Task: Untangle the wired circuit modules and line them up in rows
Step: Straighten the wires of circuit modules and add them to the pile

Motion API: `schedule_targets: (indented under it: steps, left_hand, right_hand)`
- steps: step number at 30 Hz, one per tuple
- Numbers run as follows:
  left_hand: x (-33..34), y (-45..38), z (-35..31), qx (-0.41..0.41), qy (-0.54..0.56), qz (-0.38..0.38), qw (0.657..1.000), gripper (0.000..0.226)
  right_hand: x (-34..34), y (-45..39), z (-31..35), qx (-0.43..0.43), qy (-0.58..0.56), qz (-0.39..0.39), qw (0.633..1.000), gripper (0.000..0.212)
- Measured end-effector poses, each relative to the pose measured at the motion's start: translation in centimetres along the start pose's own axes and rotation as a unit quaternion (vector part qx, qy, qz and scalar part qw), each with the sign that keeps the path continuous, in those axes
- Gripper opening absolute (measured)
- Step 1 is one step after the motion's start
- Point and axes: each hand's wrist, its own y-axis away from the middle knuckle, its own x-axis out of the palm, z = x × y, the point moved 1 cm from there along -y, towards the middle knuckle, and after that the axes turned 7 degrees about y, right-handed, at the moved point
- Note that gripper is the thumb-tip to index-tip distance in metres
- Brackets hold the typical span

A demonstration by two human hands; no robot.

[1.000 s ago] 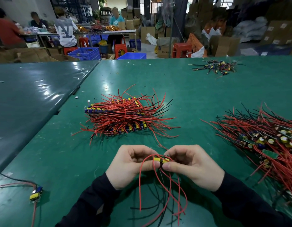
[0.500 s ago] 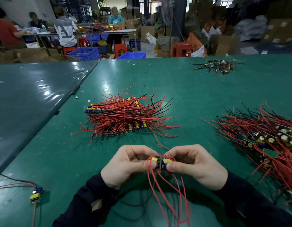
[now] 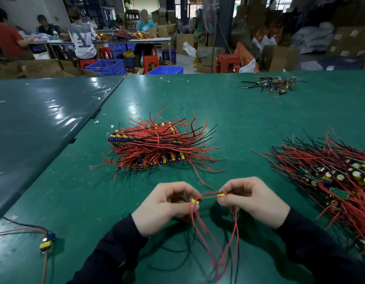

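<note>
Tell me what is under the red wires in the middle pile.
Under the middle pile of red wires, rows of circuit modules with yellow and blue parts show along its near edge and left end. The wires cover the rest.

Factory workshop — cardboard boxes (image 3: pixel 350 41), blue crates (image 3: pixel 108 66), seated workers (image 3: pixel 82 34).

Even, fairly bright overhead light falls on the glossy green tabletop (image 3: pixel 249 111), leaving white glare patches on the darker sheet at left and near the far centre. Soft shadows pool under the hands. Wide-angle distortion bends the edges; the background workshop is soft, and the frame corners are slightly blurred.
</note>
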Motion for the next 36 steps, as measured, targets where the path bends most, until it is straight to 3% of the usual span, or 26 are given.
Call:
schedule_targets:
  steps: [3, 5, 10, 13, 17, 19, 21, 23, 26, 28, 36]
  left_hand:
    - [-0.3, 0.1, -0.3, 0.000, 0.006, -0.015, 1.000, 0.019]
    - [-0.4, 0.2, -0.5, 0.006, 0.020, -0.032, 0.999, 0.021]
    - [-0.9, 0.0, -0.8, 0.034, 0.103, -0.108, 0.988, 0.017]
    - [-1.8, 0.1, -1.3, 0.053, 0.176, -0.148, 0.972, 0.020]
    - [-3.5, 0.8, -2.0, 0.082, 0.370, -0.151, 0.913, 0.031]
    - [-3.5, 1.0, -2.2, 0.088, 0.363, -0.135, 0.918, 0.047]
    - [-2.6, 0.7, -2.0, 0.083, 0.286, -0.114, 0.948, 0.048]
    - [-1.1, 0.4, -1.5, 0.071, 0.210, -0.097, 0.970, 0.029]
    - [0.8, 0.3, -0.7, 0.085, 0.148, -0.070, 0.983, 0.025]
    - [1.4, 0.4, -0.6, 0.111, 0.105, -0.047, 0.987, 0.026]
    - [1.8, 0.4, -0.6, 0.138, 0.037, -0.018, 0.990, 0.022]
  right_hand:
    - [-1.3, -0.4, -1.0, 0.010, 0.104, -0.128, 0.986, 0.012]
    - [-2.1, -0.5, -1.4, 0.019, 0.216, -0.172, 0.961, 0.015]
    - [-2.2, -0.2, -1.4, 0.007, 0.343, -0.142, 0.929, 0.013]
    - [-2.2, -0.1, -1.6, -0.005, 0.347, -0.135, 0.928, 0.032]
    - [-2.2, -0.2, -1.5, -0.028, 0.309, -0.144, 0.940, 0.036]
    - [-2.0, -0.2, -1.1, -0.070, 0.255, -0.203, 0.943, 0.033]
    - [-1.8, 0.0, -0.3, -0.123, 0.171, -0.248, 0.945, 0.025]
    - [-1.0, 0.5, 0.7, -0.140, 0.035, -0.203, 0.968, 0.021]
    - [1.3, 1.2, 1.8, -0.122, -0.091, -0.048, 0.987, 0.004]
    - [2.5, 1.5, 1.8, -0.088, -0.131, 0.038, 0.987, 0.014]
    - [3.4, 1.6, 1.3, -0.034, -0.222, 0.154, 0.962, 0.014]
